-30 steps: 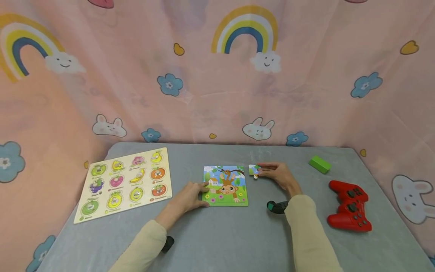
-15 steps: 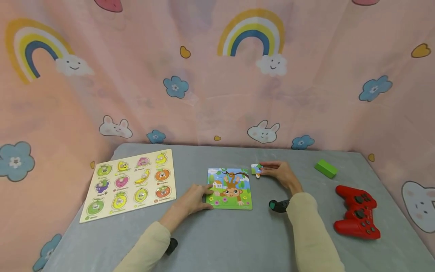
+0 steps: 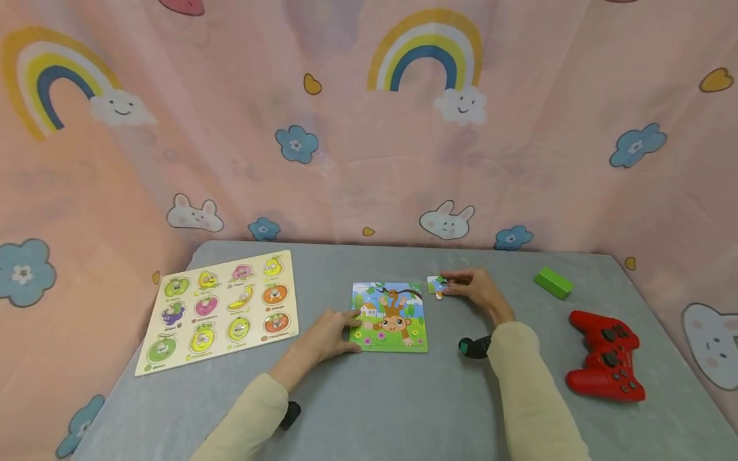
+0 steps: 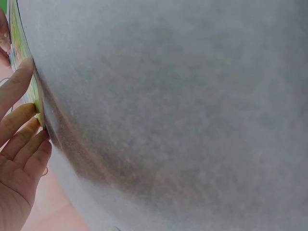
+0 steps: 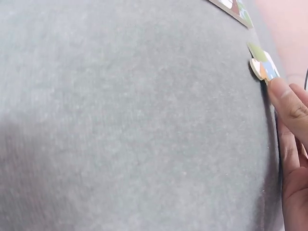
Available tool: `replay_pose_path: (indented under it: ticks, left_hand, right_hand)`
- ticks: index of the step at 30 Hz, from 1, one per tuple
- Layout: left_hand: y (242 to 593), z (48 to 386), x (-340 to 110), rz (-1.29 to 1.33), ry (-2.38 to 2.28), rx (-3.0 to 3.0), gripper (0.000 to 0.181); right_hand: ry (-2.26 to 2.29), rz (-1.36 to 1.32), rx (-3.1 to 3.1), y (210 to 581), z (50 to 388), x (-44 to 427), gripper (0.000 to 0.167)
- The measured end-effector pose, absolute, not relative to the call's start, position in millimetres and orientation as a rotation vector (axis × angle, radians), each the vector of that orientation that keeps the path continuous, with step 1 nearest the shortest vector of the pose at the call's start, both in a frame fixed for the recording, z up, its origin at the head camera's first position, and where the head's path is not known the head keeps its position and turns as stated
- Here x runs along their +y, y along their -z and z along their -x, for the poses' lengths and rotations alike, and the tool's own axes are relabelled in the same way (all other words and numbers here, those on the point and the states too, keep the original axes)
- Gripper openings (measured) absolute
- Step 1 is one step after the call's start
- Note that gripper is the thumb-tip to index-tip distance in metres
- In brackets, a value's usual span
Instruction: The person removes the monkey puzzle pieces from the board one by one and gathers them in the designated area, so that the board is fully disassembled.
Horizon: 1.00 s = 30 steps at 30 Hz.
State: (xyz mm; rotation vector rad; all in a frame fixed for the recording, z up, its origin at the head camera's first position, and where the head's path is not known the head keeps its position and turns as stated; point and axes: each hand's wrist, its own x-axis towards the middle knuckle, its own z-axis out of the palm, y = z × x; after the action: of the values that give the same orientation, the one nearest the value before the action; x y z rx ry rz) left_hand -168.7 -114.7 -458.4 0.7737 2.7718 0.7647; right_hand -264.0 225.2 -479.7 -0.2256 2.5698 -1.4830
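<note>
1. Monkey puzzle [image 3: 389, 320] lies on the grey table [image 3: 375, 410], left hand [image 3: 324, 335] touching its left side, thumb and fingers apart.
2. Right hand [image 3: 480, 292] pinches a jigsaw piece [image 3: 434, 285] beside the puzzle's far right corner.
3. Neither hand has visibly moved in half a second.

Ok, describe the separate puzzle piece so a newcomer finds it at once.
On the grey table, find the square monkey puzzle. Just right of its upper right corner, across a gap, the right hand holds a small piece. Unlike the straight-sided puzzle, it has a protruding rounded tab.
</note>
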Motion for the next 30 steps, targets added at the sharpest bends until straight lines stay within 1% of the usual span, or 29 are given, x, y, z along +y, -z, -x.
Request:
replay_pose_path:
  ticks: [12,20,25,30]
  left_hand:
    - [457.1,168.1,-114.3,-0.772,-0.763,2.779,0.049]
    - [457.7,166.9,-114.9,-0.784,-0.751,2.787,0.048]
    - [457.7,166.6,-115.2,-0.770,-0.755,2.789,0.048]
    - [457.9,167.5,-114.2,-0.769,-0.750,2.784,0.049]
  right_hand:
    - [1.425,0.187,2.571,479.5,265.2,223.1,0.044]
    - [1.369,0.250,2.622,479.7,264.4,219.5,0.046]
    - [1.450,0.245,2.586,480.8,263.0,220.9,0.047]
    - [1.681,0.190,2.424,483.8,258.9,228.1,0.048]
